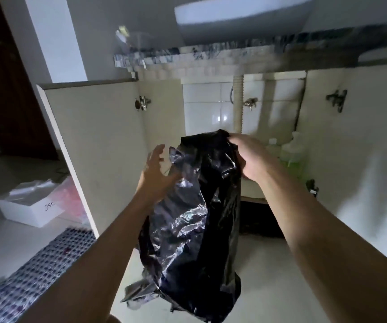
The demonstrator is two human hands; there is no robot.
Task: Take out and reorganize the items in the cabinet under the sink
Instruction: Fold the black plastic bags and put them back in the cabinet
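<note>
A shiny black plastic bag (195, 229) hangs in front of the open cabinet under the sink (164, 127). My right hand (249, 157) grips the bag's top edge and holds it up. Just left of the bag, my left hand (156, 173) has its fingers spread and its palm close to the plastic, and holds nothing. Inside the cabinet at the right stand a green liquid pump bottle (292, 157) and a pale bottle (273, 146) beside it. The bag hides the lower middle of the cabinet.
Both cabinet doors stand open, the left door (90, 145) and the right door (355, 145). A drain pipe (238, 106) and a valve (250, 103) run down the tiled back wall. On the floor at the left lie a white box (30, 209), plastic packets (70, 194) and a patterned mat (38, 271).
</note>
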